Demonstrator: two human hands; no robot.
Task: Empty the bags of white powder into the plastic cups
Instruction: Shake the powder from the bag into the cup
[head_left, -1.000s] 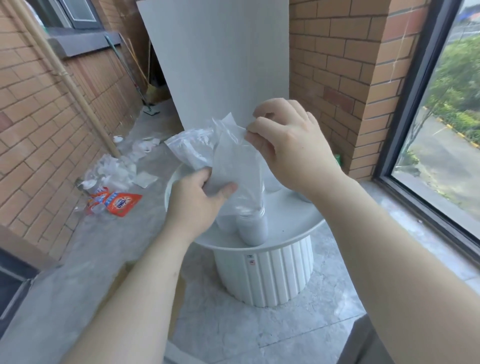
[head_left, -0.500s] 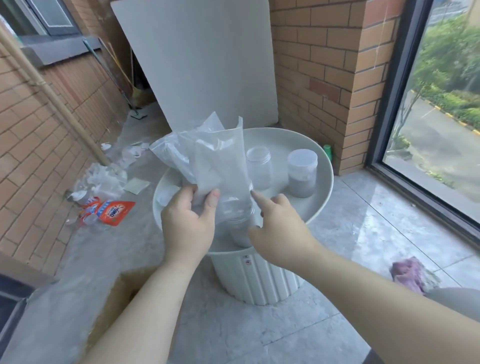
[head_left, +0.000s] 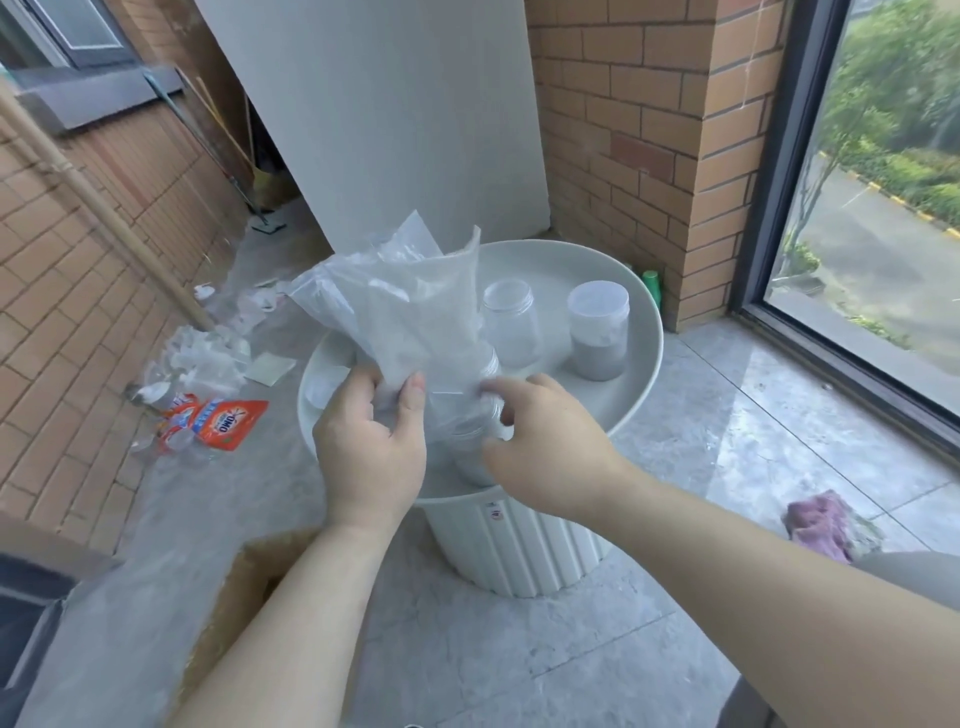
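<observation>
A clear plastic bag (head_left: 410, 306) stands upended over a plastic cup (head_left: 472, 457) near the front of the round white table (head_left: 644, 358). My left hand (head_left: 371, 447) grips the bag's lower part between thumb and fingers. My right hand (head_left: 545, 441) has its fingers curled round the top of that cup where the bag enters it. The cup is largely hidden by bag and hands; white powder shows in its lower part. Behind stand an empty clear cup (head_left: 511, 322) and a cup holding powder (head_left: 597, 330).
Crumpled empty bags (head_left: 208, 358) and an orange packet (head_left: 226, 423) lie on the floor at left. A cardboard box (head_left: 228, 613) sits below my left arm. A purple cloth (head_left: 826, 525) lies at right. A grey board leans against the brick wall behind; a window runs along the right.
My right hand came down from the top of the bag to the cup's mouth. The bag stays upright in my left hand.
</observation>
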